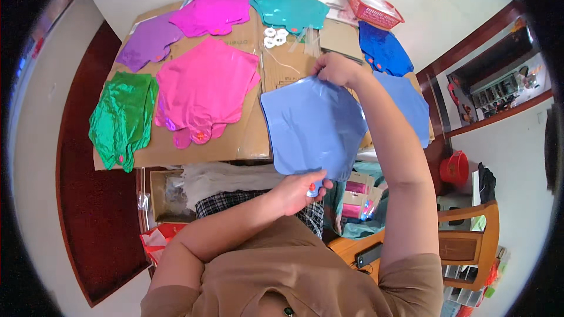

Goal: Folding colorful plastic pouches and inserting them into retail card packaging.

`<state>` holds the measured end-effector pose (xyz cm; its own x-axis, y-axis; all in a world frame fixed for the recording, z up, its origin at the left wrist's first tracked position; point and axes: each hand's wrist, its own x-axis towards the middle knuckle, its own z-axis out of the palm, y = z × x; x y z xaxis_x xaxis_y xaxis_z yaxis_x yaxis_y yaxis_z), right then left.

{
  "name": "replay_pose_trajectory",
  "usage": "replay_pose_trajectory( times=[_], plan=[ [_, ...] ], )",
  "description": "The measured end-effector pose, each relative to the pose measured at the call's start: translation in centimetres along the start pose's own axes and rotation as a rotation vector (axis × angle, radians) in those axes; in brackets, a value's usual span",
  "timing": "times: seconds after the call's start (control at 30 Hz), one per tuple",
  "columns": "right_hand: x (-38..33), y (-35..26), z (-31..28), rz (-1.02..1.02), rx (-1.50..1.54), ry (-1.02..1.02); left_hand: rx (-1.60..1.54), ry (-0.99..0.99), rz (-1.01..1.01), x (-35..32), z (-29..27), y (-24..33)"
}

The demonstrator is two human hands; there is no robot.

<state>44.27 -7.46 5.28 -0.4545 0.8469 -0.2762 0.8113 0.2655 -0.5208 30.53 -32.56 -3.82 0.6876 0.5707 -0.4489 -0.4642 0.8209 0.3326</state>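
A flat, pale blue foil balloon (314,123) hangs stretched between my hands in front of the cardboard-covered table. My left hand (302,191) pinches its narrow neck at the bottom, where an orange-red spot shows by the thumb. At the upper edge, my right hand (338,69) has its fingers closed on the foil; the fingertips are partly hidden. Past my right forearm lies another pale blue foil piece (405,103). To the left of the held balloon rests a stack of pink foil balloons (205,91).
Around the cardboard (247,144) lie green (123,117), purple (150,41), magenta (214,12), teal (288,9) and dark blue (385,50) foil stacks. Several white rings (275,37) sit near clear strips. A red basket (375,9) stands at the back; a wooden chair (470,246) is at right.
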Motion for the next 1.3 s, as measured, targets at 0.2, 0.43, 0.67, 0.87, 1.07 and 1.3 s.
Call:
replay_pose_trajectory(
  times=[0.2,0.43,0.67,0.87,1.07,1.3],
  plan=[
    [0.2,-0.4,-0.2,0.028,-0.007,0.033,0.005,0.028,0.025,0.3,0.2,0.3],
    [0.6,-0.4,-0.2,0.030,-0.059,0.044,-0.033,0.063,0.031,0.3,0.0,0.0],
    [0.8,-0.8,-0.1,0.041,-0.034,0.054,-0.068,0.034,0.062,0.7,-0.7,-0.5],
    [0.8,-0.6,0.0,0.024,-0.008,0.035,-0.130,-0.076,0.044,0.6,-0.8,-0.2],
    [1.2,-0.4,0.1,-0.009,-0.032,0.043,-0.088,0.130,0.041,0.5,0.7,-0.1],
    [1.7,-0.1,0.0,0.032,0.005,0.038,-0.116,0.082,0.070,0.6,0.5,-0.1]
  ],
)
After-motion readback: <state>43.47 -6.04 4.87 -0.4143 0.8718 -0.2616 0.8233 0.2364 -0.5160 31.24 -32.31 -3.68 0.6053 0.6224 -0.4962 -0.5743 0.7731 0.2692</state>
